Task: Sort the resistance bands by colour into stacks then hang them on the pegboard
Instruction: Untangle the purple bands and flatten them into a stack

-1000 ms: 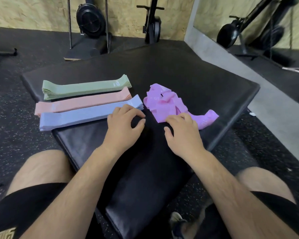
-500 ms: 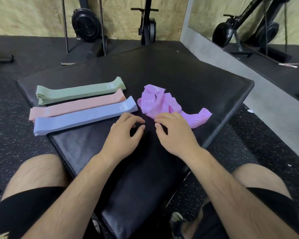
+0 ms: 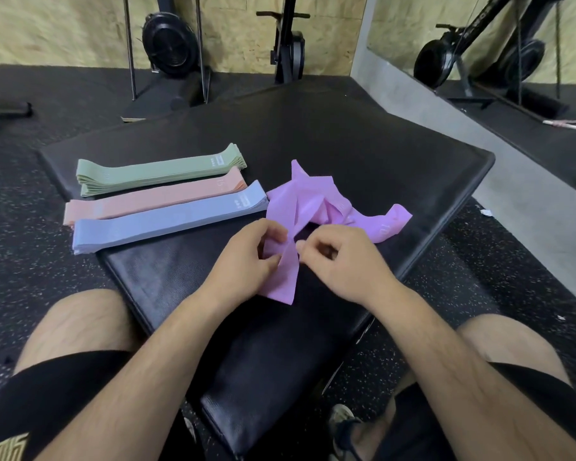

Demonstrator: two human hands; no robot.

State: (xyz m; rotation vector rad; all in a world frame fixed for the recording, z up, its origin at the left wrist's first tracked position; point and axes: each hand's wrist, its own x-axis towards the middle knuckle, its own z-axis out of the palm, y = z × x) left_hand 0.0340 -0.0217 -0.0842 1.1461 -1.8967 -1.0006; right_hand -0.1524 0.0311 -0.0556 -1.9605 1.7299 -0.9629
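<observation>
Three neat stacks of flat bands lie side by side on the left of the black mat (image 3: 363, 151): green (image 3: 157, 173) farthest, pink (image 3: 153, 199) in the middle, blue (image 3: 167, 221) nearest. Right of them is a loose, crumpled heap of purple bands (image 3: 320, 201). One purple band (image 3: 285, 277) is pulled out of the heap toward me. My left hand (image 3: 246, 264) pinches its left edge and my right hand (image 3: 343, 261) pinches its right edge, both just in front of the heap. No pegboard is in view.
The mat lies on dark speckled gym flooring (image 3: 24, 277) and narrows to a padded strip (image 3: 273, 367) between my knees. Exercise machines (image 3: 170, 44) stand against the plywood wall behind. A mirror (image 3: 512, 44) with a grey ledge runs along the right.
Both hands were flat on the mat beside the purple heap. They have closed on one purple band and drawn it out of the heap toward me.
</observation>
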